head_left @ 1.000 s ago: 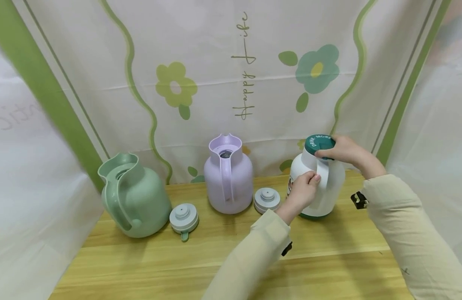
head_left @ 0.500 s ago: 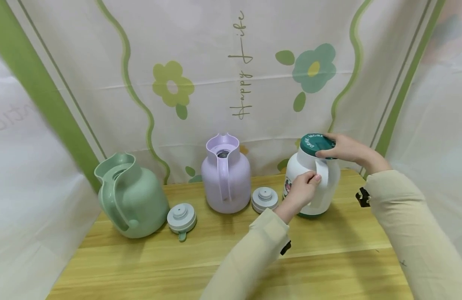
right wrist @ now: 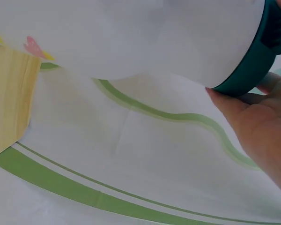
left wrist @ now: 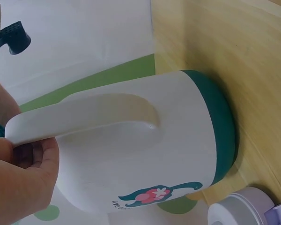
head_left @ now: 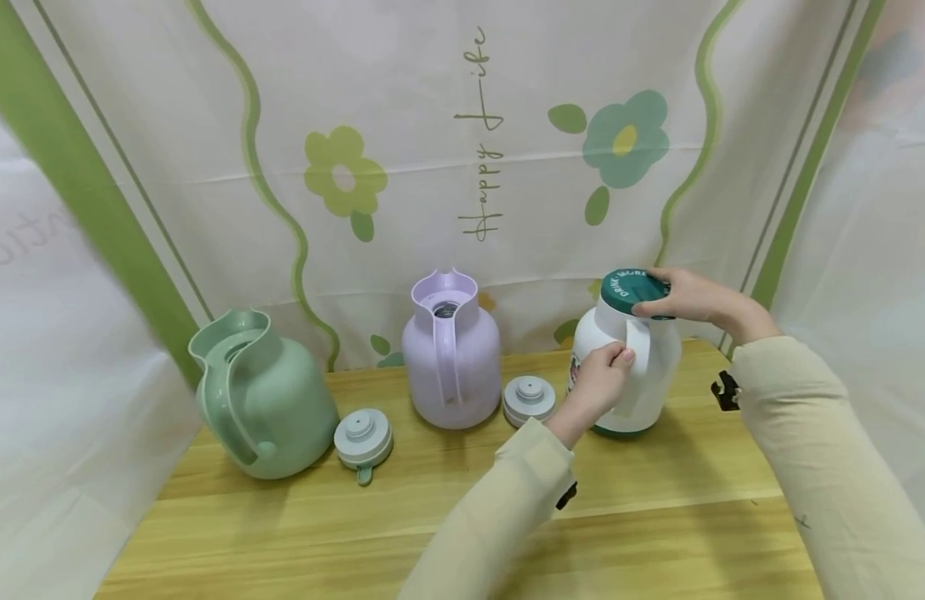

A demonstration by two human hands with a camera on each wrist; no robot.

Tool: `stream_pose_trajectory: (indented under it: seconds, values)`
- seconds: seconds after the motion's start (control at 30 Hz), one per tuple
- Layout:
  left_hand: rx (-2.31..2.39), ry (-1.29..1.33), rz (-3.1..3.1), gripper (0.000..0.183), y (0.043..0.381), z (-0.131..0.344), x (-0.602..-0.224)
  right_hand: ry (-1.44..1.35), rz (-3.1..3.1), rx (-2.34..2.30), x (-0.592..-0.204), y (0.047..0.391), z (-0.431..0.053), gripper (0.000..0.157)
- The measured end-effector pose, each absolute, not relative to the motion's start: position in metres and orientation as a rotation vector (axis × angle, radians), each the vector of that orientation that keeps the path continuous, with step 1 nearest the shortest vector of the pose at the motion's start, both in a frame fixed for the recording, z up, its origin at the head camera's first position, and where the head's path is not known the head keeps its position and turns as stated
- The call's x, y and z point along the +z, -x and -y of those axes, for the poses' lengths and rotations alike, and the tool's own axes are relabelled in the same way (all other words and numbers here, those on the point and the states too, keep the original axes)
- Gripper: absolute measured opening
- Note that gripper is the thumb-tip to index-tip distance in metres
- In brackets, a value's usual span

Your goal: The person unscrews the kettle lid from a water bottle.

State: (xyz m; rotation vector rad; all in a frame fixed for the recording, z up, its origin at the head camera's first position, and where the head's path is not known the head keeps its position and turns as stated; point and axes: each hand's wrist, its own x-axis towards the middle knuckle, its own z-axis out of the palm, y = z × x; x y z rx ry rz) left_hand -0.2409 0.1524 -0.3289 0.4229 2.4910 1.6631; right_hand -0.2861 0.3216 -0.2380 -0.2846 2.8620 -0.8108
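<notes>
At the right of the table stands a white thermos jug with a green base and a printed picture on its side. My left hand holds the upper part of its white handle, thumb and curled fingers on it in the left wrist view. On the jug's mouth sits a dark green lid with white lettering. My right hand grips this lid from the right, thumb at the near side; the far fingers are partly hidden. In the right wrist view, fingers touch the lid's rim.
A purple jug stands mid-table, its mouth uncovered, with a grey stopper lid between it and the white jug. Farther left are a green uncovered jug and another grey stopper lid. A printed cloth hangs behind the table.
The head view has shifted slightly. The white jug has moved a little to the left, and my right wrist slightly to the right. Both hands keep their hold on handle and lid.
</notes>
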Motion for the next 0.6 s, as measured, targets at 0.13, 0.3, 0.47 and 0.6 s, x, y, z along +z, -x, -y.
stream_pose_trajectory:
  seconds: [0.13, 0.3, 0.47, 0.6]
  values:
    - [1.674, -0.407, -2.493, 0.030, 0.243, -0.151, -0.331, 0.310, -2.834, -0.874, -0.241, 0.287, -0.327, 0.088]
    - [1.716, -0.417, -2.439, 0.031, 0.244, -0.148, -0.333, 0.308, -2.816, -0.897, -0.243, 0.287, -0.329, 0.090]
    - [1.826, -0.485, -2.300, 0.032, 0.246, -0.139, -0.337, 0.170, -2.922, -0.726, -0.239, 0.278, -0.309, 0.096]
    - [1.856, -0.500, -2.258, 0.033, 0.246, -0.135, -0.338, -0.042, -3.062, -0.525, -0.235, 0.271, -0.282, 0.100]
